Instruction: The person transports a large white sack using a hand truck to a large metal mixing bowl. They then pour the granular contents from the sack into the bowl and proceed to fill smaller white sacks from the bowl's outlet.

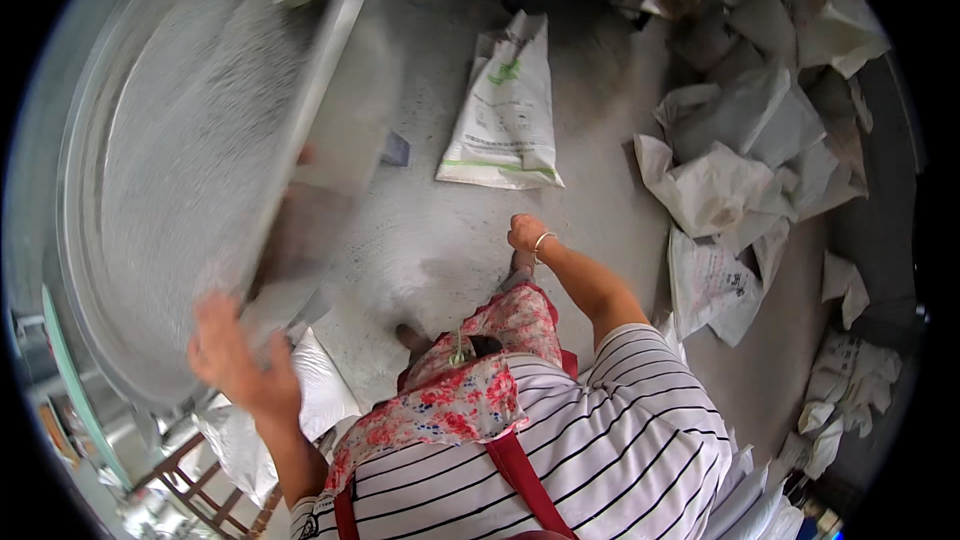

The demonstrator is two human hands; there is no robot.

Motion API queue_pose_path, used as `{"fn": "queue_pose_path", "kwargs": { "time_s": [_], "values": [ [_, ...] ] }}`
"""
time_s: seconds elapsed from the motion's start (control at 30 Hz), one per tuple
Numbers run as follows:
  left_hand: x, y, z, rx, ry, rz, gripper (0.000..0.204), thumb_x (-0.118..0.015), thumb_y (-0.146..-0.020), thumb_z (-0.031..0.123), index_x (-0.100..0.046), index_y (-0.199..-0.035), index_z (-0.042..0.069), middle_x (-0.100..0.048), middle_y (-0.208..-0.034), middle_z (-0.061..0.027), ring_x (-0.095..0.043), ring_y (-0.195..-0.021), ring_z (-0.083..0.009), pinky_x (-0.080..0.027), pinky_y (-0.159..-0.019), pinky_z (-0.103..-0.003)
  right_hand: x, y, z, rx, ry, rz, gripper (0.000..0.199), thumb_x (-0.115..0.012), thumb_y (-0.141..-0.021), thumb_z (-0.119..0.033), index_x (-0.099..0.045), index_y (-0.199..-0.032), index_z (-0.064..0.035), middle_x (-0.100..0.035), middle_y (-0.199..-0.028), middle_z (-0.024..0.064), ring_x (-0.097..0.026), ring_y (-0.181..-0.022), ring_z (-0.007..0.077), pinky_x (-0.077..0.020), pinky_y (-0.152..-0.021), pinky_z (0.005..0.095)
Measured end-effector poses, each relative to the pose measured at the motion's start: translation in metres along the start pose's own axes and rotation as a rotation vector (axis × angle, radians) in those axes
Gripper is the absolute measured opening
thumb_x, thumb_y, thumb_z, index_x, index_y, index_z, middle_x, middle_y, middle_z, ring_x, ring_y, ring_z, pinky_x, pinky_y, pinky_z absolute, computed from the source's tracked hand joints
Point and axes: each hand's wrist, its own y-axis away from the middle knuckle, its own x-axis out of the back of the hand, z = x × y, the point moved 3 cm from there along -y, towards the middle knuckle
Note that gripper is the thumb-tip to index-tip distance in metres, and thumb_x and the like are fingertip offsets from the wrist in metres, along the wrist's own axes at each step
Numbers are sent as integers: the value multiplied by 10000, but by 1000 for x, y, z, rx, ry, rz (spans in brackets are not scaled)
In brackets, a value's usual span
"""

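Round metal vessel (75, 190), large, one: at the left, its lower rim just beside the fingertips of the left hand; whether they touch, cannot tell. Interior grey and streaked by blur; contents, if loose or bare metal, cannot tell. Crumpled white bags (715, 190), one heap at right, overlapping too closely for an exact count. White bag with green print (505, 115), one, on the grey floor (610, 110) ahead of the right hand, well apart from it; contents hidden. Shiny white sack (325, 385), one, below the vessel. Hands, two: left hand (245, 360), fingers spread wide; right hand (524, 233), fingers curled into a fist. Bracelet (539, 243), one, right wrist.
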Motion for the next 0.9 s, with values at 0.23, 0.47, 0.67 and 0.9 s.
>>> {"fn": "queue_pose_path", "kwargs": {
  "time_s": [0.23,0.47,0.67,0.9],
  "values": [
    [-31,31,-22,481,-17,182,325,-397,-918,155,-556,-1077,-80,-569,-1105,-195,-527,-1029,-280,-389,-907,-354,-53,-145,202,-246,-106,110,480,-600,-770,-362,-514,-1021,38,-551,-1015,244,-522,-972,373,-426,-851,424],
    [-27,27,-36,690,-579,146,340,-472,-889,132,-459,-1118,-119,-534,-1072,-260,-542,-976,-352,-447,-860,-382,-88,-301,331,-543,-212,254,684,-678,-700,-434,-396,-1160,-14,-503,-1117,206,-472,-1054,377,-406,-898,426],
    [-40,15,-19,624,-746,97,375,-457,-896,151,-412,-1166,-106,-488,-1129,-263,-523,-1010,-354,-421,-888,-383,-125,-393,340,-631,-471,113,643,-676,-708,-357,-425,-1159,27,-547,-1088,260,-509,-1045,393,-411,-893,423],
    [-48,-13,-37,540,-629,152,437,-435,-915,195,-354,-1249,-76,-425,-1234,-245,-489,-1077,-333,-362,-951,-372,-159,-328,163,-54,-551,244,241,-579,-676,-217,-577,-837,-38,-620,-753,144,-588,-707,318,-456,-642,433]
  ]
}}
